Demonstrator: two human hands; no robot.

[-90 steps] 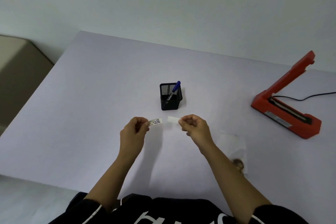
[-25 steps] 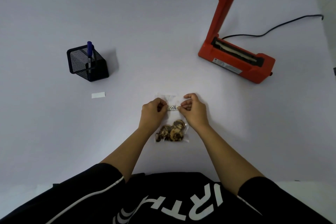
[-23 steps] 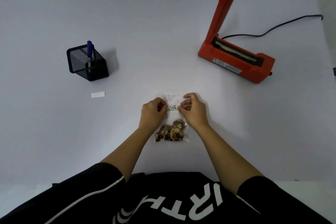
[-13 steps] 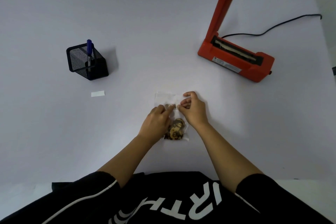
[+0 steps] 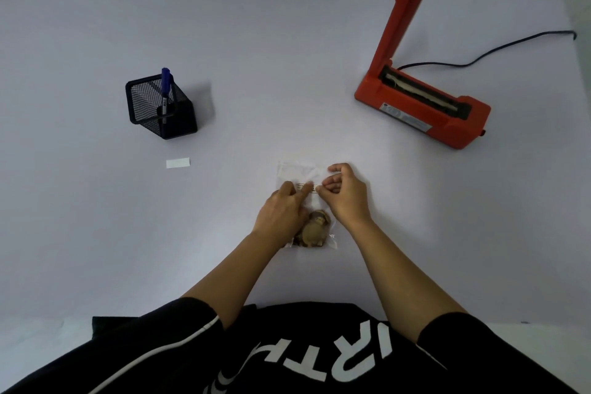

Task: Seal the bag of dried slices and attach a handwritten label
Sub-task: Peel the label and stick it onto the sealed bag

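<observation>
Seemingly limp, slippery clear plastic bag (image 5: pixel 292 170) of brittle dried slices (image 5: pixel 315 229), best pinned at empty top; left hand (image 5: pixel 283 209) flat-fingered on white label (image 5: pixel 303 186), right hand (image 5: pixel 347 195) pinching its end.

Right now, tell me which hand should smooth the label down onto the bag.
Left, probably. The left hand lays straight fingers flat on the label atop the bag, ready to rub it down. The right hand seems to pinch the label's right end with curled fingers, better for steadying.
</observation>
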